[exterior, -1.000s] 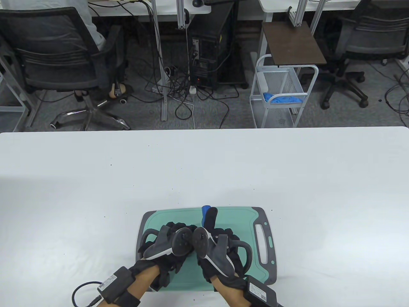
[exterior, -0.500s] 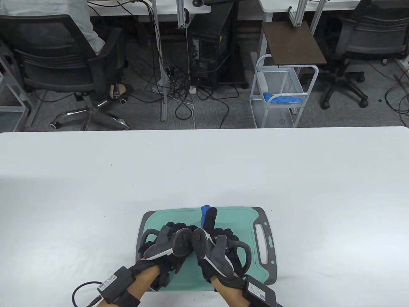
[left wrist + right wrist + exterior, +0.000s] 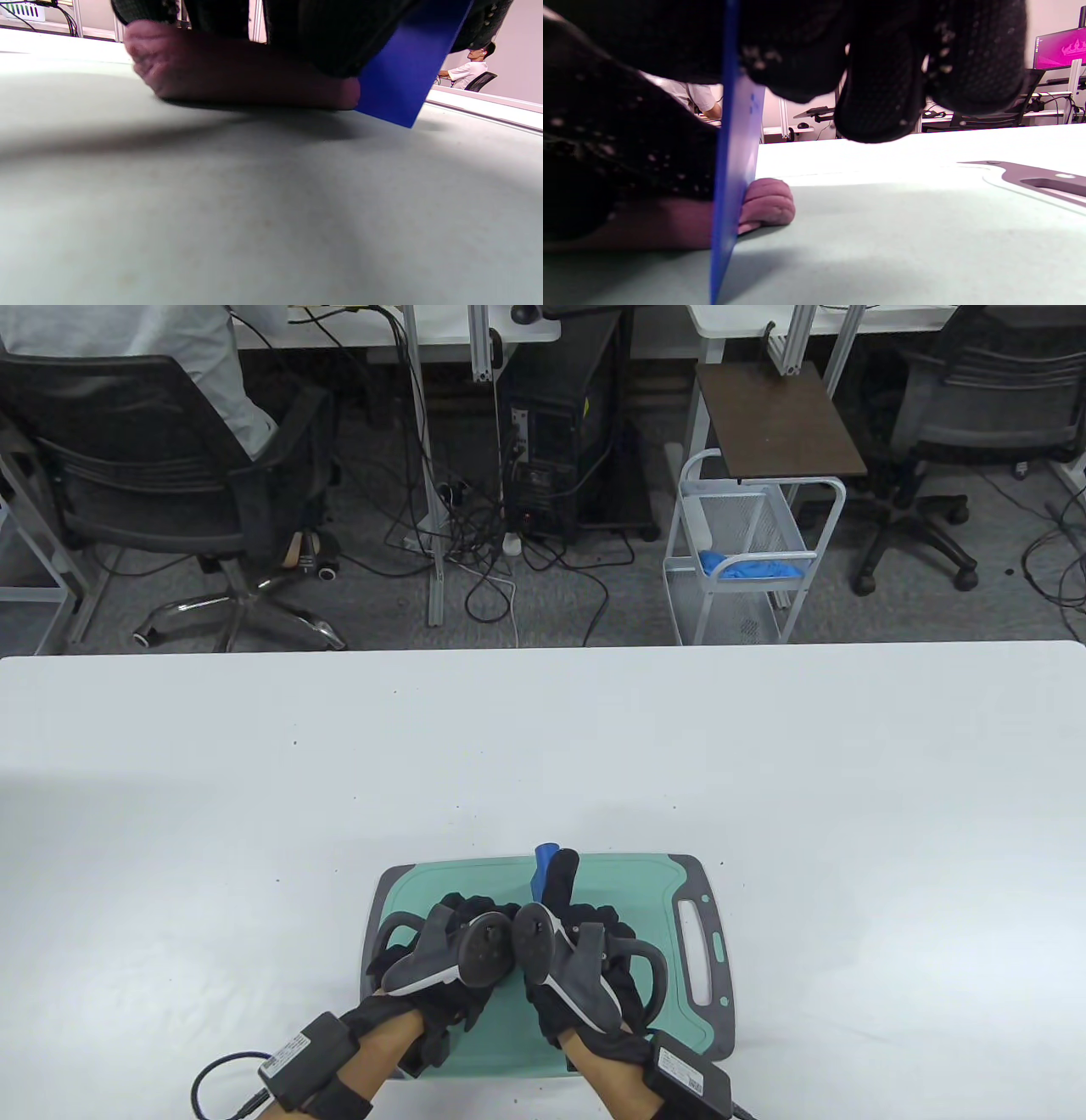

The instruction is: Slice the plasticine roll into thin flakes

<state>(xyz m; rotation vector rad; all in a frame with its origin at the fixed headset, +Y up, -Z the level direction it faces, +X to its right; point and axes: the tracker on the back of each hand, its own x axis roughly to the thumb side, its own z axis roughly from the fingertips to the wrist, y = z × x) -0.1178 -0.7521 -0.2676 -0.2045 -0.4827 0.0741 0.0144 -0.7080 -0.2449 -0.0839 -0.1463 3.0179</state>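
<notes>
Now right hand (image 3: 585,976) grips the blue blade (image 3: 729,199), fingers wrapped on its top edge; blade is upright, cutting down through the pink roll (image 3: 765,203) near its right end, edge about at the board (image 3: 594,874). Left hand (image 3: 450,959) presses on the roll, fingers laid over it, holding it flat on the board.

Change: versus half a second back, right hand sits slightly further forward and left, blade tip (image 3: 545,861) nudged up the view. Left hand unchanged. Likely one slice is finishing; end piece looks thick for a flake. Roll mostly uncut, many slices left.
</notes>
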